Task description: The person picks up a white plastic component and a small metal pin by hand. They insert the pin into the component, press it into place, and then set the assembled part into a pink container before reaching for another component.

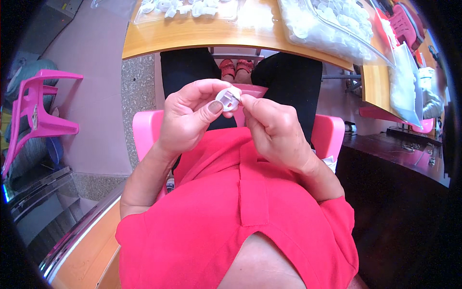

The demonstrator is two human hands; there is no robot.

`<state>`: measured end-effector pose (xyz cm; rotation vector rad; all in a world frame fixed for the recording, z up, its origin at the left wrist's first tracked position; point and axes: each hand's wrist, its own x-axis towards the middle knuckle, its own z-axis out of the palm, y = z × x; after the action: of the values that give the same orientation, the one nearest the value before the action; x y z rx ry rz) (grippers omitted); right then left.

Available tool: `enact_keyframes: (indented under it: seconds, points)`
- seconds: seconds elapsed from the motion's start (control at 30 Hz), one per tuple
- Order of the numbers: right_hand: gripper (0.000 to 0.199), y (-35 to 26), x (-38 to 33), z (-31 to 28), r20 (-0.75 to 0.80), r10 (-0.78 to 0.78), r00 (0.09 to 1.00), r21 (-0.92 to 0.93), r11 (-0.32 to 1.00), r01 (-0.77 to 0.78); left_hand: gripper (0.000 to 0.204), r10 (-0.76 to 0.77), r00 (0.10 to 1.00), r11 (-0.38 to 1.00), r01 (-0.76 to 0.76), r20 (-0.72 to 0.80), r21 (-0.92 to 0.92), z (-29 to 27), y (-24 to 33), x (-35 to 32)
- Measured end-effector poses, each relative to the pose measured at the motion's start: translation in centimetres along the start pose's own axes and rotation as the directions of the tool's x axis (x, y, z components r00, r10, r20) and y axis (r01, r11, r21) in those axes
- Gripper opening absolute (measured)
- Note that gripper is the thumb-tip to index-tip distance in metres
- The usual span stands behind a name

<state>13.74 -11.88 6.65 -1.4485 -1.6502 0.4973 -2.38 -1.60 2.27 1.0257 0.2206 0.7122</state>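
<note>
My left hand (190, 113) pinches a small round white plastic part (226, 98) between thumb and fingers, above my lap. The part is tilted so that its hollow inside shows, with walls and a reddish spot in it. My right hand (274, 125) is closed, its thumb and forefinger pressed together at the part's right edge. A thin dark sliver shows by these fingertips; what they grip is too small to make out.
A wooden table (202, 41) stands in front, bearing a shallow clear tray (236, 14) of white plastic parts and a larger clear bin (308, 41) full of them. A pink plastic chair (41, 115) is at left, a dark cabinet (380, 159) at right.
</note>
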Motion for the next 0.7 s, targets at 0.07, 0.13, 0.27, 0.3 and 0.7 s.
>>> enact_keyframes:
  seconds: [0.07, 0.13, 0.27, 0.3, 0.7]
  points:
    - [0.03, 0.18, -0.12, -0.17, 0.049, 0.042, 0.998, -0.078, 0.996, -0.038, 0.029, -0.014, 0.999, 1.0, 0.014, -0.029, 0.001, 0.11, -0.04, 0.12]
    - [0.033, 0.0, -0.23, -0.22, 0.021, 0.041, 0.999, -0.185, 0.982, -0.036, 0.029, -0.065, 0.995, 0.995, 0.059, -0.078, -0.078, -0.05, 0.0, 0.21]
    - [0.039, 0.19, -0.28, -0.35, 0.009, -0.059, 0.998, -0.368, 0.928, 0.058, 0.029, -0.078, 0.994, 0.994, 0.072, -0.078, -0.083, -0.16, 0.21, 0.22]
    - [0.039, 0.23, -0.33, -0.27, 0.005, -0.059, 0.998, -0.369, 0.928, 0.056, 0.03, -0.088, 0.993, 0.994, 0.082, -0.079, -0.077, -0.26, 0.13, 0.16]
    - [0.039, 0.46, -0.32, 0.18, 0.057, -0.057, 0.997, -0.438, 0.896, 0.076, 0.028, -0.168, 0.981, 0.975, 0.151, -0.099, -0.164, -0.13, -0.17, 0.12]
